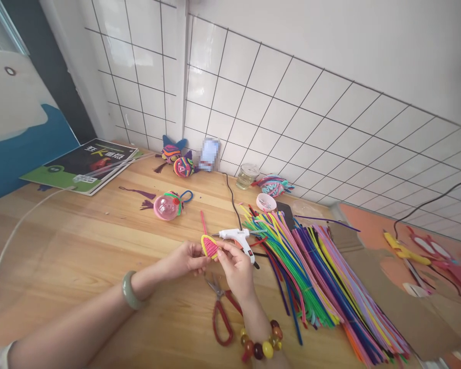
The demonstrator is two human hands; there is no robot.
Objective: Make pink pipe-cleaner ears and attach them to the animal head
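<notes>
Both my hands meet over the wooden table (pixel 80 246) on a small flat piece (pixel 209 247) wound from pipe cleaners, pink inside with a yellow rim. My left hand (pixel 184 260), with a green bangle on its wrist, pinches the piece from the left. My right hand (pixel 235 267), with a beaded bracelet, grips its right edge with fingertips. A pink pipe cleaner end (pixel 203 221) sticks up from the piece. A white glue gun (pixel 237 238) lies just behind my right hand. Red-handled scissors (pixel 221 307) lie under my wrists.
A big spread of coloured pipe cleaners (pixel 322 271) lies to the right. Finished woven figures (pixel 179 159), a pink ball ornament (pixel 167 206), a glass jar (pixel 247 176) and a small pink dish (pixel 266 202) stand behind. A book (pixel 86 164) lies at left; cardboard with yellow cutters (pixel 403 252) at right.
</notes>
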